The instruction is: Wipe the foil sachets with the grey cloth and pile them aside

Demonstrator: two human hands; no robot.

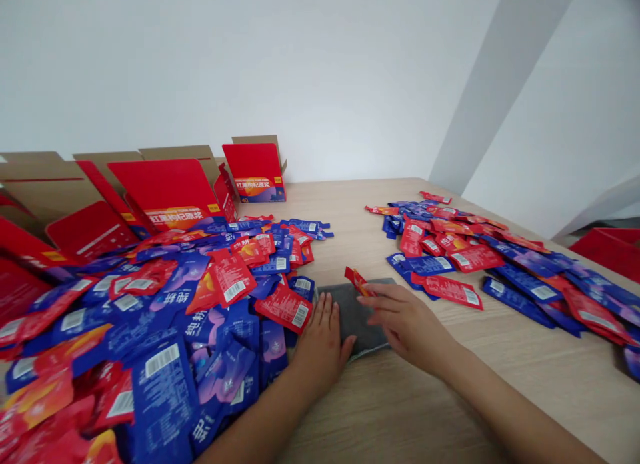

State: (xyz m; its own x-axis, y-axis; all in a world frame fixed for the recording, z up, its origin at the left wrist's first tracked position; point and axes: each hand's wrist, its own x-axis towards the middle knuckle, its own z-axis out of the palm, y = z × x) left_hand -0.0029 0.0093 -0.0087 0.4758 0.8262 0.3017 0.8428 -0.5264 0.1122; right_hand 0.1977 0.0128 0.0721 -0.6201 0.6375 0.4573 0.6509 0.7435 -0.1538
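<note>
My left hand [323, 341] lies flat with its fingers stretched out, resting on the left edge of a dark grey folded cloth [357, 317]. A red and orange sachet [357, 279] is pinched between the fingers of my right hand [400, 317], just above the cloth. Part of that sachet is hidden behind the fingers. Right beside my left hand, a red sachet [285, 307] with a barcode sits at the edge of a big heap of blue and red sachets [170, 297].
Open red cartons [175, 191] stand along the back left, with another red carton [255, 171] farther right by the wall. Across the wooden table [340, 214], a second pile of sachets [460, 244] spreads along the right. Something red [610, 251] shows beyond the table's right edge.
</note>
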